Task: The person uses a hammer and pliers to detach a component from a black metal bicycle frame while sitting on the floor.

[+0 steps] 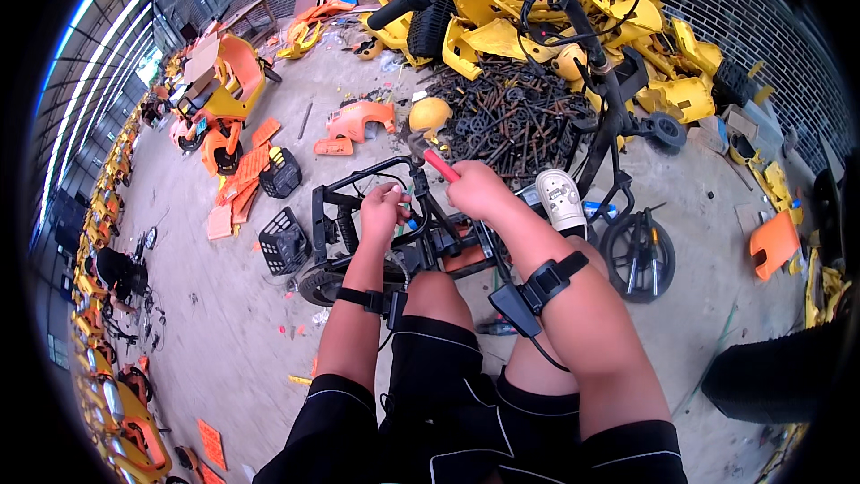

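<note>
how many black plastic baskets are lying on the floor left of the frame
2. One black basket sits by the orange panels up left; the other basket lies just left of the black frame near the left hand. More may be hidden in the piles.

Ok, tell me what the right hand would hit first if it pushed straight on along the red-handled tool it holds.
Probably the black frame tube at the tool tip; the right hand points up-left. Beyond that lies the yellow helmet, though depth is unclear.
</note>
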Action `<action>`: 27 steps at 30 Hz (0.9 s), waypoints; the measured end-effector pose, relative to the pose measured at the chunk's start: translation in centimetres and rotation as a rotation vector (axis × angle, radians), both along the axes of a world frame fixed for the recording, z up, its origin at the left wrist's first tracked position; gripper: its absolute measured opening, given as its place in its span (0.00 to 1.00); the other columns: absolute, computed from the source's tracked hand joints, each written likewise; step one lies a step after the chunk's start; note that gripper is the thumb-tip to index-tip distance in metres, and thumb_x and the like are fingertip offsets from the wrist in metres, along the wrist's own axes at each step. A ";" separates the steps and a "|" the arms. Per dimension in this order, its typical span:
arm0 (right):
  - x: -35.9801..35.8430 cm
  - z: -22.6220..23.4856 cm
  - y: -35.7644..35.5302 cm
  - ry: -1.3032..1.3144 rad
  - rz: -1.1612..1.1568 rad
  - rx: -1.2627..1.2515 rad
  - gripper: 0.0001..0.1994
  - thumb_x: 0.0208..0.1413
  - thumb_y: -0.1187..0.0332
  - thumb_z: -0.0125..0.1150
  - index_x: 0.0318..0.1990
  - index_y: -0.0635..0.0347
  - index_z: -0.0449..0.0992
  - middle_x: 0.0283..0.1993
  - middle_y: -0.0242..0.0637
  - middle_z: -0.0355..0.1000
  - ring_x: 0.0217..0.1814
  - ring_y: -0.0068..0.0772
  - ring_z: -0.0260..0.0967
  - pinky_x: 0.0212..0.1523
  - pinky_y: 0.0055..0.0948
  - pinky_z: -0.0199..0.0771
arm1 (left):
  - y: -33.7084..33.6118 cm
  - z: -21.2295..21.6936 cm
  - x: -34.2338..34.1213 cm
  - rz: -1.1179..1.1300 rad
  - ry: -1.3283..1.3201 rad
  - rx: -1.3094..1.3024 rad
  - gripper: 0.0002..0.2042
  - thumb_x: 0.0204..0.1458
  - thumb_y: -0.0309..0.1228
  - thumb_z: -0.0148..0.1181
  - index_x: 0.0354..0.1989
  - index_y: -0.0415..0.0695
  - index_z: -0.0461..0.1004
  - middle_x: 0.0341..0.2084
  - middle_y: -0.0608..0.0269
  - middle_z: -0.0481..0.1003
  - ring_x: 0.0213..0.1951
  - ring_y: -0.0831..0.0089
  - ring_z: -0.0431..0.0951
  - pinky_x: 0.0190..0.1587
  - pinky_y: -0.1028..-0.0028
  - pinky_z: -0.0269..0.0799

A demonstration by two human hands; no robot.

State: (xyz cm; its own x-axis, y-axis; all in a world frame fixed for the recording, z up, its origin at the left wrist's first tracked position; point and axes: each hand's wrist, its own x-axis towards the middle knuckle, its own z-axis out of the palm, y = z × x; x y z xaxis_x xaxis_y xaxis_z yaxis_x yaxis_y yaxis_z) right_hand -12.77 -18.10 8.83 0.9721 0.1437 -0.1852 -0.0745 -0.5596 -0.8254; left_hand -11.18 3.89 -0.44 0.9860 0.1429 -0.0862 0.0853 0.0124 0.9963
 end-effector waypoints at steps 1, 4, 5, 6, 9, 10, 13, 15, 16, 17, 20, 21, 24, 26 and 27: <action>0.0 0.0 -0.3 0.000 0.007 -0.021 0.17 0.50 0.69 0.53 0.47 0.62 0.79 0.48 0.55 0.76 0.51 0.55 0.75 0.52 0.45 0.74 | -0.1 0.4 -0.1 -0.010 0.005 0.010 0.13 0.63 0.34 0.55 0.46 0.34 0.73 0.31 0.59 0.79 0.21 0.78 0.76 0.20 0.79 0.67; -0.6 1.5 -0.4 0.003 0.028 -0.050 0.17 0.51 0.68 0.52 0.47 0.63 0.79 0.48 0.55 0.76 0.52 0.55 0.75 0.52 0.45 0.73 | 0.0 2.0 -0.6 -0.032 0.001 0.046 0.13 0.64 0.35 0.54 0.45 0.35 0.72 0.32 0.58 0.79 0.21 0.79 0.75 0.18 0.82 0.63; -0.8 1.7 -0.5 0.006 0.024 -0.044 0.17 0.51 0.68 0.52 0.47 0.63 0.78 0.48 0.55 0.76 0.52 0.55 0.74 0.52 0.45 0.73 | -0.2 2.8 -0.8 -0.051 0.001 0.021 0.12 0.64 0.35 0.54 0.43 0.36 0.72 0.32 0.59 0.79 0.21 0.79 0.75 0.18 0.82 0.63; -0.8 1.8 -0.6 0.007 0.020 -0.042 0.17 0.51 0.68 0.52 0.47 0.63 0.78 0.48 0.55 0.76 0.52 0.55 0.74 0.52 0.45 0.73 | -0.5 3.6 -0.6 -0.070 -0.002 -0.007 0.11 0.64 0.34 0.54 0.42 0.36 0.72 0.31 0.59 0.79 0.21 0.80 0.74 0.18 0.82 0.62; -0.4 1.4 -0.6 0.007 0.015 0.000 0.17 0.51 0.68 0.52 0.47 0.63 0.78 0.48 0.55 0.76 0.52 0.56 0.74 0.52 0.45 0.73 | -0.9 4.5 0.1 -0.113 0.059 -0.027 0.10 0.65 0.34 0.53 0.37 0.39 0.71 0.29 0.62 0.77 0.21 0.80 0.72 0.19 0.81 0.60; -0.3 1.2 -0.6 0.000 0.007 0.014 0.17 0.51 0.68 0.52 0.47 0.63 0.78 0.48 0.55 0.76 0.52 0.56 0.74 0.52 0.45 0.73 | -0.6 3.9 0.7 -0.127 0.092 -0.012 0.10 0.64 0.34 0.53 0.37 0.39 0.71 0.28 0.62 0.77 0.21 0.81 0.72 0.19 0.81 0.60; -0.2 0.9 -0.1 -0.015 0.008 0.039 0.17 0.51 0.69 0.52 0.47 0.63 0.78 0.48 0.55 0.76 0.52 0.56 0.74 0.52 0.45 0.73 | 0.1 2.7 1.5 -0.125 0.161 -0.004 0.09 0.64 0.33 0.53 0.37 0.40 0.72 0.27 0.65 0.75 0.21 0.81 0.68 0.20 0.81 0.60; -0.4 0.6 0.0 -0.002 0.018 0.029 0.17 0.51 0.69 0.52 0.47 0.63 0.78 0.48 0.55 0.76 0.52 0.56 0.74 0.52 0.46 0.73 | 0.0 2.0 1.3 -0.131 0.178 -0.022 0.09 0.64 0.34 0.54 0.37 0.40 0.72 0.27 0.66 0.74 0.21 0.82 0.67 0.20 0.81 0.59; -0.4 0.6 -0.1 -0.001 0.034 0.010 0.16 0.51 0.69 0.52 0.47 0.63 0.78 0.48 0.55 0.76 0.51 0.56 0.74 0.51 0.46 0.73 | 0.0 1.9 1.5 -0.148 0.181 -0.021 0.09 0.64 0.34 0.54 0.37 0.40 0.72 0.26 0.66 0.74 0.21 0.82 0.66 0.20 0.80 0.59; -0.6 1.1 -0.2 0.001 0.051 -0.005 0.16 0.51 0.69 0.52 0.47 0.63 0.78 0.47 0.55 0.76 0.51 0.56 0.75 0.51 0.45 0.73 | -0.1 1.7 1.6 -0.155 0.182 -0.014 0.10 0.64 0.34 0.53 0.36 0.40 0.71 0.26 0.66 0.74 0.20 0.82 0.66 0.20 0.80 0.59; -1.0 1.0 0.0 -0.003 0.055 -0.055 0.16 0.52 0.69 0.53 0.47 0.63 0.78 0.47 0.55 0.76 0.51 0.55 0.75 0.50 0.45 0.74 | -0.1 1.0 1.7 -0.141 0.183 -0.010 0.09 0.64 0.34 0.53 0.36 0.40 0.71 0.26 0.66 0.73 0.19 0.81 0.65 0.19 0.79 0.58; -1.1 0.9 0.0 -0.008 0.048 -0.073 0.16 0.52 0.69 0.53 0.46 0.63 0.78 0.46 0.55 0.76 0.50 0.55 0.75 0.49 0.45 0.74 | -0.2 1.0 1.6 -0.140 0.185 -0.011 0.09 0.64 0.34 0.54 0.36 0.41 0.70 0.26 0.66 0.72 0.20 0.81 0.65 0.20 0.79 0.58; -1.8 1.1 0.0 0.010 0.046 -0.089 0.16 0.51 0.69 0.53 0.46 0.63 0.78 0.46 0.55 0.77 0.50 0.54 0.75 0.49 0.45 0.74 | -0.2 0.8 1.5 -0.127 0.179 -0.053 0.09 0.64 0.35 0.54 0.36 0.42 0.70 0.25 0.67 0.72 0.20 0.81 0.65 0.20 0.79 0.57; -2.2 1.4 -0.1 0.046 0.075 -0.087 0.15 0.51 0.69 0.54 0.46 0.63 0.78 0.46 0.54 0.77 0.50 0.54 0.75 0.49 0.45 0.74 | -0.3 0.6 1.4 -0.121 0.161 -0.067 0.09 0.64 0.35 0.53 0.37 0.42 0.69 0.25 0.67 0.72 0.19 0.80 0.65 0.19 0.78 0.58; -2.3 1.5 -0.1 0.064 0.088 -0.085 0.15 0.51 0.69 0.54 0.45 0.63 0.78 0.46 0.54 0.77 0.50 0.54 0.75 0.49 0.46 0.74 | -0.5 0.6 1.3 -0.122 0.148 -0.060 0.09 0.64 0.35 0.53 0.37 0.42 0.69 0.25 0.67 0.72 0.19 0.80 0.65 0.19 0.78 0.58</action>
State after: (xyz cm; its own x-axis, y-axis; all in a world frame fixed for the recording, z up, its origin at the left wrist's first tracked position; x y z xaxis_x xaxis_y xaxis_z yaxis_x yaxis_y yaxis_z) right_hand -15.10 -18.19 10.29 0.9423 0.2092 -0.2614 -0.0727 -0.6341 -0.7698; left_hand -9.90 3.44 0.12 0.9716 0.0135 -0.2361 0.2351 0.0524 0.9706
